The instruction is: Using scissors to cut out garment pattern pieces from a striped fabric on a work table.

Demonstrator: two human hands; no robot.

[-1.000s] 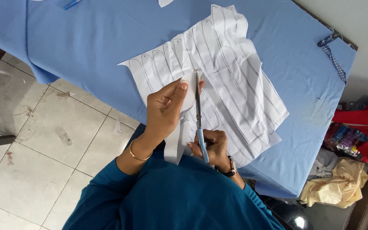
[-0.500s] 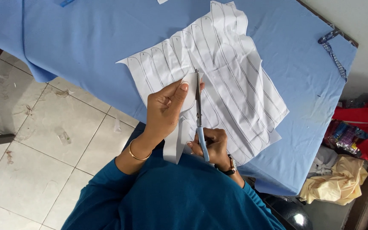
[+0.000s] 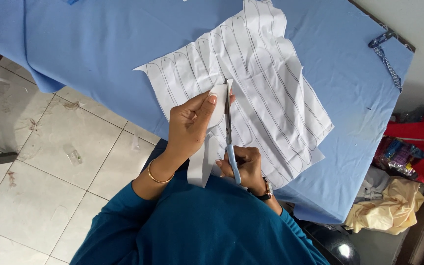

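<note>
Head view: right hand (image 3: 244,167) grips scissors (image 3: 229,130), blades pointing away along the strips; left hand (image 3: 188,122) pinches paper (image 3: 271,93).

The light is bright and soft. The blue table cloth (image 3: 99,44) looks clear and sharp. Small soft shadows lie under the white paper (image 3: 271,93). The bottom right corner is dark.

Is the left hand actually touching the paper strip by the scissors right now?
Touching. The head view shows the left hand pinching the white paper strip, thumb pressed on its upper end beside the scissors.
</note>
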